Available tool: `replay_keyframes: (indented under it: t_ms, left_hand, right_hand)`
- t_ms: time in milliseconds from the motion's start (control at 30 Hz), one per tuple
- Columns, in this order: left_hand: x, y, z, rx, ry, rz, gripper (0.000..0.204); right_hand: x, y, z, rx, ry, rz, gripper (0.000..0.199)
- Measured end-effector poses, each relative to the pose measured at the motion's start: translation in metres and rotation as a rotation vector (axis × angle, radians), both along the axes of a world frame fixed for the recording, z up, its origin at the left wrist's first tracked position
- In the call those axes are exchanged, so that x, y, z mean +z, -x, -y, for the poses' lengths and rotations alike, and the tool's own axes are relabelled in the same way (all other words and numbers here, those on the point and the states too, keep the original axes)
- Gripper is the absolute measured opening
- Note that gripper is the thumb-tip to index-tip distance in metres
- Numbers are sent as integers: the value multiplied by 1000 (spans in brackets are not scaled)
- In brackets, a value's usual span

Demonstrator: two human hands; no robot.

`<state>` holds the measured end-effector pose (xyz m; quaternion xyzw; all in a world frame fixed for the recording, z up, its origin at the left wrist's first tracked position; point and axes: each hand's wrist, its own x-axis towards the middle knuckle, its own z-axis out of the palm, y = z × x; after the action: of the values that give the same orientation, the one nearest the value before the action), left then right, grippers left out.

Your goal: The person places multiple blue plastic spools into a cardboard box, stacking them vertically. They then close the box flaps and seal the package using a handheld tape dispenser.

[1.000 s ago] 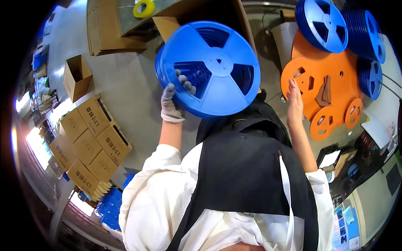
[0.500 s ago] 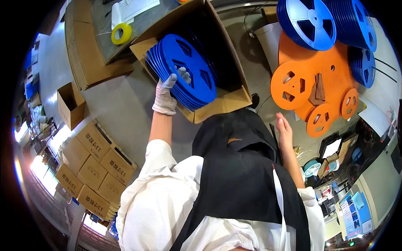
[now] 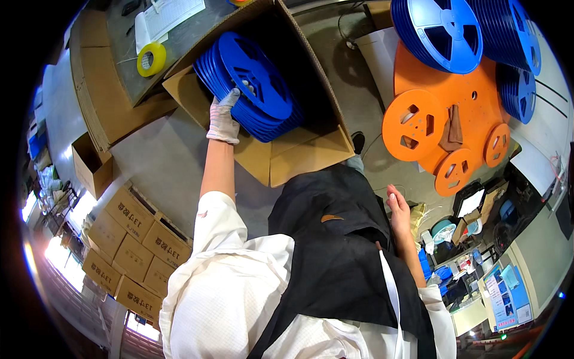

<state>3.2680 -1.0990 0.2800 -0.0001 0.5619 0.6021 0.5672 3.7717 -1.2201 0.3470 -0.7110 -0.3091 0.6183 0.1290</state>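
My left hand (image 3: 223, 117), in a pale glove, grips a stack of blue plastic reels (image 3: 258, 78) by its near-left side. The thumb lies over the top reel's face, and other fingertips show through one of its openings. The stack sits tilted within the mouth of an open cardboard box (image 3: 311, 157), its near flaps folded out. The box's deep interior is dark. My bare right hand (image 3: 399, 209) is held beside my black apron (image 3: 353, 263), fingers loosely extended with nothing in them.
An orange plate with round orange reels (image 3: 414, 125) stands at the right, with more blue reels (image 3: 445, 33) above it. Yellow tape (image 3: 151, 60) lies on the table at upper left. Closed cartons (image 3: 133, 257) are piled at left, near a small open box (image 3: 92, 167).
The blue reel stack has gone farther into the box with my left hand still on it. My right hand has lowered slightly and its fingers have relaxed. The view has shifted a little.
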Motion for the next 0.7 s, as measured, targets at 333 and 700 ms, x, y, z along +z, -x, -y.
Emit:
replay_keyframes:
  t_ms: [333,700]
  left_hand:
    - [46,12,52,115,26,59,28]
    - [-5,5,-7,36,33,23,32]
  right_hand:
    - [5,8,-11,-58,15,5,35]
    - [12,11,-18,-30,23,3,34]
